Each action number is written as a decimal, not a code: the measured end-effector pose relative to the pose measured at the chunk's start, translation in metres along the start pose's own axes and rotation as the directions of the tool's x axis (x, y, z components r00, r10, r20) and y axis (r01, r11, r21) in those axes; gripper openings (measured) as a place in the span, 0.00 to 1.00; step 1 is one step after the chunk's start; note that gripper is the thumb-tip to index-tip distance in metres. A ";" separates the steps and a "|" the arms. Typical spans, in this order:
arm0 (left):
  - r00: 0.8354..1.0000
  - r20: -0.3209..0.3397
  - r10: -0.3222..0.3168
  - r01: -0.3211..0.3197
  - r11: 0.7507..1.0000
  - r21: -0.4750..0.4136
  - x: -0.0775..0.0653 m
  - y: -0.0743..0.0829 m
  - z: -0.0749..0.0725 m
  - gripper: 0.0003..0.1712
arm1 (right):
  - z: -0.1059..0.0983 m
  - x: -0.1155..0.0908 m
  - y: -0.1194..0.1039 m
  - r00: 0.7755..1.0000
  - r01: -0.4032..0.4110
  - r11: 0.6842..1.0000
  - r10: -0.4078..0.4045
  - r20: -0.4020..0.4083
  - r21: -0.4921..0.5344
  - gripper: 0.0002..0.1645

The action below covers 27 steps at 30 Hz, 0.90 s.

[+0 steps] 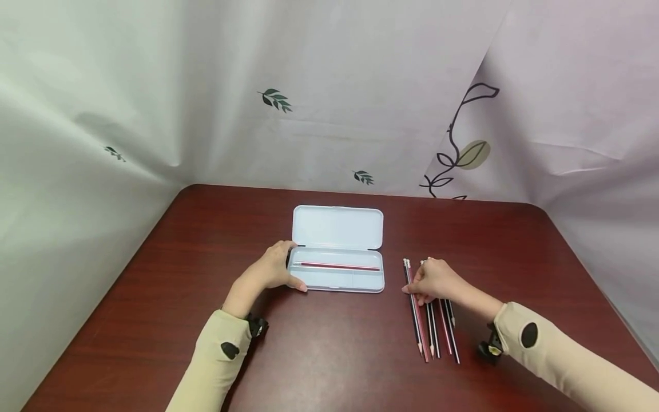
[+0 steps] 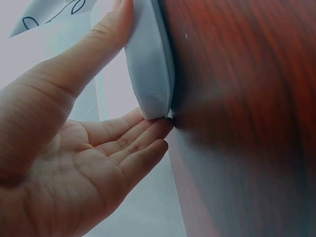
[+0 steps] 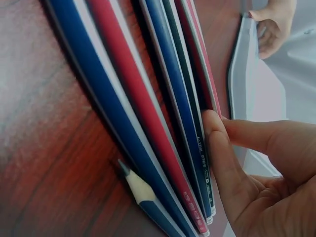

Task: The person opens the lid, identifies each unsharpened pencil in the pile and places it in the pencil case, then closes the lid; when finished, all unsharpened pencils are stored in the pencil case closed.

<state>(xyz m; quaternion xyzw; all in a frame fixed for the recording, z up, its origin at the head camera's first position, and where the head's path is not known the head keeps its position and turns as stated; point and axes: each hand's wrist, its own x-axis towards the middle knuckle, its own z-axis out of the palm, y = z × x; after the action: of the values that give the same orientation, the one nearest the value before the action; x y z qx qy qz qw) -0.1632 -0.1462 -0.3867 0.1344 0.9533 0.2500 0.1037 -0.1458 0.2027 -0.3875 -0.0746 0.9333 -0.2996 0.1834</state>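
A pale blue pencil case [image 1: 324,278] lies open on the table, its lid [image 1: 337,227] folded back. One red pencil [image 1: 334,266] lies lengthwise in its back compartment. My left hand [image 1: 273,266] grips the case's left end, thumb at the front edge and fingers at the back. To the right of the case, my right hand [image 1: 435,279] is over a group of loose pencils. In the right wrist view, its thumb and a finger pinch a red pencil [image 3: 201,54] at the edge of the group. Blue pencils [image 3: 168,44] and another red pencil [image 3: 131,69] lie beside it.
The dark reddish-brown table [image 1: 206,229] has pale patterned cloth [image 1: 329,114] hanging behind it and at both sides. A sharpened pencil tip [image 3: 136,185] points the opposite way from the eraser ends near it.
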 end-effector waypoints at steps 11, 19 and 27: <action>1.000 -0.001 0.006 -0.006 1.000 0.008 0.000 -0.003 0.002 0.57 | -0.011 -0.002 -0.001 0.998 -0.014 0.989 0.004 0.062 0.150 0.14; 1.000 0.009 -0.015 0.015 1.000 0.000 0.001 -0.001 0.000 0.58 | -0.049 0.021 -0.006 0.992 -0.040 0.964 0.006 0.128 0.262 0.19; 0.999 0.010 -0.031 0.031 1.000 -0.005 0.000 0.000 0.000 0.58 | -0.075 0.057 -0.004 0.990 0.021 0.949 -0.063 0.124 0.315 0.24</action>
<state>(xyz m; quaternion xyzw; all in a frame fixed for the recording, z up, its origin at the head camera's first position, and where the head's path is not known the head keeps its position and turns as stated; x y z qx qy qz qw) -0.1633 -0.1457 -0.3866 0.1205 0.9540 0.2503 0.1129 -0.2268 0.2252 -0.3459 -0.0844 0.8580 -0.4418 0.2481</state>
